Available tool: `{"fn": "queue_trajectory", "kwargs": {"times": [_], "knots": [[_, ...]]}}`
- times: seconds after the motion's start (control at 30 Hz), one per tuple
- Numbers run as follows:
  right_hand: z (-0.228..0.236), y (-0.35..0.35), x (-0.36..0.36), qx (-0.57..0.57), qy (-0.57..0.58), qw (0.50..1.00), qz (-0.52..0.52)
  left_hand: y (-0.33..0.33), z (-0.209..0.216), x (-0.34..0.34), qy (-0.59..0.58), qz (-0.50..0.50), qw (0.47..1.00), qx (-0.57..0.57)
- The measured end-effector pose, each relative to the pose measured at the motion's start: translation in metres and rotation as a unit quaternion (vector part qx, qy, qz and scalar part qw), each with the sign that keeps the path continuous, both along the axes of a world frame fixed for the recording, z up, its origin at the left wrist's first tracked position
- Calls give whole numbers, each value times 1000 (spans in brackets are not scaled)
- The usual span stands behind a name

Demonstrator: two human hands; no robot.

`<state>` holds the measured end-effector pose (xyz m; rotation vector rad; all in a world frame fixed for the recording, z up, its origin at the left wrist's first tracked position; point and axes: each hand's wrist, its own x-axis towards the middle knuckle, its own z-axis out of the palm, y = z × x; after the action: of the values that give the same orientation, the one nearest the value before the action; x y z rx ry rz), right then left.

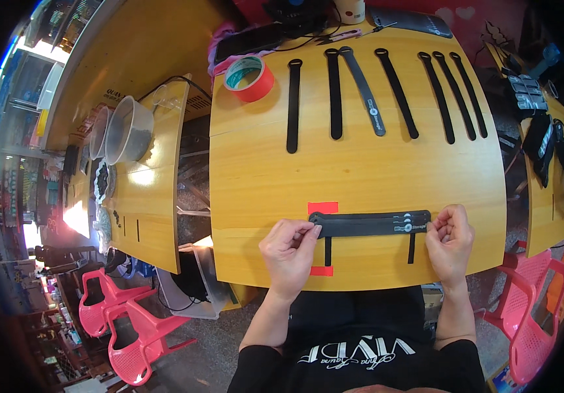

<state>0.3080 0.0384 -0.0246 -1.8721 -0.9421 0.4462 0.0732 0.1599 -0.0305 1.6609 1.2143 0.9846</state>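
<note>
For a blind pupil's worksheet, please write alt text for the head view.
A person's left hand and right hand hold opposite ends of overlapping dark straps near the front edge of a yellow table. Seven more straps lie farther back, right of a red tape roll.

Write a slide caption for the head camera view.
Left hand and right hand hold opposite ends of stacked dark straps over a yellow table.

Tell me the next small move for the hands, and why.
Probably square up the strap stack: its edges look staggered rather than flush, and the left hand and right hand are at its opposite ends, well placed to even it out.
</note>
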Motion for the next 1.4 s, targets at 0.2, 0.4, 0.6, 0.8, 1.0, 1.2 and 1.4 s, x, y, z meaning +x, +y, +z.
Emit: {"fn": "queue_trajectory", "kwargs": {"times": [0.2, 0.4, 0.6, 0.8, 1.0, 1.2, 1.4], "knots": [[0, 0, 0, -2, -8, 1000, 1, 0, -5, -3, 4, -13, 1000, -2], [-1, 0, 0, -5, -1, 1000, -9, 0, -4, -1, -15, 7, 998, -64], [-5, -1, 0, 7, -16, 1000, -6, 1, -2, -3, -47, 25, 992, -112], [-4, -1, -2, 20, -14, 1000, -11, 1, -2, -3, -83, 57, 988, -115], [-7, -5, 3, 8, -27, 999, -26, -15, 23, -5, 134, -105, 940, 297], [-11, -3, -2, 71, -63, 995, -9, -18, 15, -17, 243, -171, 909, 292], [-3, -18, -40, 93, -337, 933, 89, -32, 21, -18, 231, -191, 893, 336]]}}
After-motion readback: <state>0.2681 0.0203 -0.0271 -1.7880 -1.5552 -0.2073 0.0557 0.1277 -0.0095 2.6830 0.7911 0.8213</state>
